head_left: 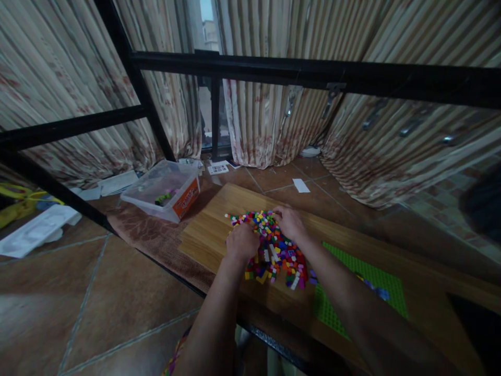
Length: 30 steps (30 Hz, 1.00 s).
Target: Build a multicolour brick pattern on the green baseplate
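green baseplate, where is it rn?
Head view, lower right: the green baseplate lies flat on the wooden board, just right of the brick pile, partly hidden under the right forearm.

A home room: patterned curtains [258, 120] over a window, tiled floor [78, 292], toy bricks [274, 250] on a wooden table [207, 230].

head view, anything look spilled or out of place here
Small coloured bricks lie in a loose heap on the wooden board, under both hands, left hand and right hand. Papers lie scattered on the floor by the curtains.
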Each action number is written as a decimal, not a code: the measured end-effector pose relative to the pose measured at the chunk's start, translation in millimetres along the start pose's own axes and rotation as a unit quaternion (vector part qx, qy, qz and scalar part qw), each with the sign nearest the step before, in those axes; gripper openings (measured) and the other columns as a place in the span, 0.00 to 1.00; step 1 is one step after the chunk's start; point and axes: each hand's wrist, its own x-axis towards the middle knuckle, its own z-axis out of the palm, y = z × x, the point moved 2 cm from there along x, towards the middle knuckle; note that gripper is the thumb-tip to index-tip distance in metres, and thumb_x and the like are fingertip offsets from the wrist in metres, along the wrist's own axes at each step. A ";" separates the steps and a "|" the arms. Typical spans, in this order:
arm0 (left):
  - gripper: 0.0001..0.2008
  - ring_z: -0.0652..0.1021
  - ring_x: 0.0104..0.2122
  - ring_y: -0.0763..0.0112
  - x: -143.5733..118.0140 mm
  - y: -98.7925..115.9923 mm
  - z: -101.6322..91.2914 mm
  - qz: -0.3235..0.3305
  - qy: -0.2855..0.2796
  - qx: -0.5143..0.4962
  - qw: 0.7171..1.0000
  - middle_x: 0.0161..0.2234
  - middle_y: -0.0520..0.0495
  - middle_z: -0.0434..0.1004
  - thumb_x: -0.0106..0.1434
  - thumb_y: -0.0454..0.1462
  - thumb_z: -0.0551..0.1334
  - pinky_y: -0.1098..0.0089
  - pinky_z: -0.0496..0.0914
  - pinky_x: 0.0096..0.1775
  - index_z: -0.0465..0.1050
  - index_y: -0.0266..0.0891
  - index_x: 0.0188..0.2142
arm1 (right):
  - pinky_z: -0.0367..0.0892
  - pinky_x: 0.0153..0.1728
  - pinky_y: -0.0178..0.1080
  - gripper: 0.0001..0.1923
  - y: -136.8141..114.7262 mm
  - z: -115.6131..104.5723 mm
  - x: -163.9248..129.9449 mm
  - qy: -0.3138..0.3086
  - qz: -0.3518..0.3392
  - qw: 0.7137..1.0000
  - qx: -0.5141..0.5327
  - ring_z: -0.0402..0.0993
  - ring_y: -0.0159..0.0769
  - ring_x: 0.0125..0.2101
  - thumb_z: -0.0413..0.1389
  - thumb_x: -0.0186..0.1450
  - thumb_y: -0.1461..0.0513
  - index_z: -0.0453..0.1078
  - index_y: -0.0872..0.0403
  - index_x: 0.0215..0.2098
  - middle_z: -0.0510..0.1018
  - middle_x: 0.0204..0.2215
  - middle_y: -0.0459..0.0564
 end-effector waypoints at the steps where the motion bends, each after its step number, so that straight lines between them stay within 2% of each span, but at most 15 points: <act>1: 0.13 0.78 0.42 0.56 0.1 -0.3 -0.4 0.000 0.001 -0.006 1.000 0.39 0.36 0.79 0.61 0.38 0.55 0.65 0.68 0.42 0.76 0.37 0.39 | 0.64 0.41 0.39 0.09 1.1 1.4 0.1 -0.004 -0.001 1.000 0.007 0.75 0.41 0.38 0.53 0.63 0.63 0.76 0.53 0.37 0.79 0.37 0.54; 7: 0.11 0.78 0.36 0.60 0.7 0.5 -5.4 0.014 0.018 -0.056 0.998 0.33 0.39 0.79 0.60 0.38 0.56 0.67 0.66 0.36 0.76 0.37 0.34 | 0.65 0.38 0.38 0.10 4.0 -6.8 -12.7 -0.009 -0.001 0.997 0.072 0.75 0.38 0.35 0.51 0.64 0.62 0.75 0.53 0.34 0.80 0.33 0.52; 10: 0.11 0.76 0.33 0.65 0.5 2.3 -7.2 0.046 0.019 -0.148 0.988 0.31 0.43 0.78 0.60 0.39 0.58 0.69 0.66 0.35 0.76 0.36 0.36 | 0.65 0.32 0.35 0.10 -3.3 -17.3 -30.6 -0.039 0.009 0.985 0.170 0.74 0.34 0.29 0.51 0.63 0.60 0.75 0.54 0.33 0.80 0.28 0.48; 12: 0.12 0.75 0.31 0.68 -0.7 4.6 -7.0 0.088 -0.010 -0.250 0.964 0.31 0.46 0.78 0.59 0.40 0.60 0.71 0.66 0.33 0.76 0.35 0.38 | 0.64 0.27 0.33 0.11 -11.2 -23.5 -46.0 -0.086 0.037 0.958 0.272 0.72 0.31 0.24 0.53 0.62 0.57 0.74 0.54 0.33 0.78 0.23 0.45; 15: 0.14 0.74 0.28 0.73 -4.4 8.5 -4.2 0.125 -0.113 -0.404 0.899 0.28 0.49 0.76 0.56 0.42 0.65 0.73 0.67 0.31 0.75 0.35 0.39 | 0.60 0.21 0.30 0.12 -23.6 -31.1 -68.2 -0.137 0.099 0.904 0.392 0.68 0.28 0.20 0.58 0.58 0.53 0.75 0.54 0.32 0.76 0.21 0.44; 17: 0.15 0.74 0.27 0.75 -6.9 10.4 -2.6 0.113 -0.167 -0.479 0.854 0.26 0.51 0.75 0.53 0.42 0.68 0.74 0.68 0.31 0.75 0.34 0.37 | 0.61 0.20 0.29 0.14 -30.0 -35.0 -79.5 -0.131 0.134 0.870 0.456 0.67 0.26 0.21 0.61 0.55 0.52 0.75 0.55 0.30 0.76 0.22 0.44; 21: 0.15 0.76 0.27 0.76 -9.7 13.3 -2.8 0.065 -0.193 -0.579 0.789 0.26 0.50 0.76 0.49 0.40 0.72 0.74 0.70 0.34 0.74 0.32 0.32 | 0.65 0.23 0.28 0.19 -38.8 -39.6 -94.6 -0.090 0.182 0.789 0.579 0.68 0.25 0.22 0.65 0.51 0.48 0.73 0.55 0.27 0.74 0.22 0.44; 23: 0.15 0.77 0.27 0.76 -10.9 15.4 -4.0 0.047 -0.197 -0.602 0.772 0.26 0.48 0.77 0.48 0.39 0.73 0.74 0.71 0.34 0.74 0.32 0.32 | 0.66 0.24 0.28 0.20 -42.5 -40.8 -99.6 -0.076 0.190 0.767 0.608 0.68 0.24 0.23 0.67 0.49 0.49 0.74 0.55 0.29 0.75 0.23 0.44; 25: 0.15 0.77 0.27 0.77 -12.5 17.4 -5.3 0.034 -0.199 -0.613 0.764 0.26 0.48 0.77 0.48 0.38 0.73 0.74 0.72 0.34 0.74 0.31 0.32 | 0.66 0.25 0.28 0.20 -45.1 -41.2 -103.2 -0.057 0.192 0.760 0.619 0.69 0.24 0.22 0.68 0.47 0.50 0.74 0.56 0.30 0.75 0.23 0.44; 30: 0.13 0.76 0.25 0.77 -16.1 21.1 -4.2 0.020 -0.208 -0.609 0.765 0.25 0.48 0.77 0.49 0.38 0.72 0.73 0.73 0.34 0.75 0.31 0.30 | 0.69 0.27 0.30 0.19 -45.6 -34.0 -108.7 -0.017 0.192 0.750 0.632 0.70 0.25 0.22 0.68 0.47 0.50 0.75 0.56 0.28 0.77 0.23 0.45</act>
